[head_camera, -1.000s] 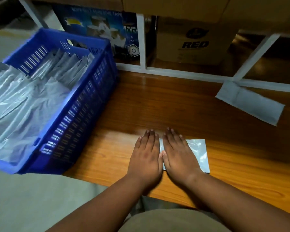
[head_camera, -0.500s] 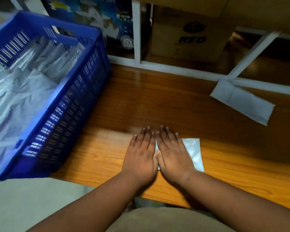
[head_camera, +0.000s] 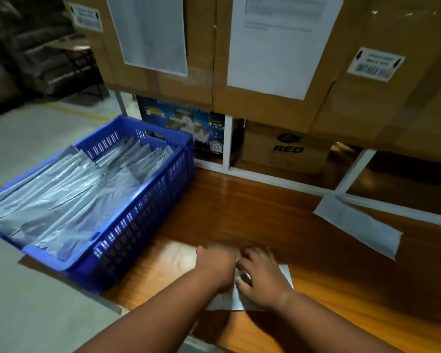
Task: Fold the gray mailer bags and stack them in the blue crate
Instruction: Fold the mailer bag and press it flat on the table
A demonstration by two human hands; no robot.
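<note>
The view has tilted up since half a second ago, so the stacked cardboard boxes point(head_camera: 278, 59) with their white paper labels now fill the upper half of the frame, and the wooden table point(head_camera: 239, 212) takes the lower right. The blue crate point(head_camera: 143, 220) sits at centre left on the table's left end, overhanging the grey floor, and it already holds many gray mailer bags point(head_camera: 69, 200): flat sheets across the near part and a row of folded ones standing on edge along the far wall. Another flat gray mailer point(head_camera: 359, 228) lies apart at the right edge of the table, apparently waiting its turn. At lower centre, both hands, which lay flat and side by side on the folded mailer point(head_camera: 285, 273) a moment ago, have changed: the left hand point(head_camera: 214, 263) now looks bunched at the bag's left edge, though blur hides whether it actually grasps the bag, while the right hand point(head_camera: 262, 278) rests on the bag with fingers spread and bent. This suggests the pressing of the fold is finished and the bag is about to be lifted toward the crate.
</note>
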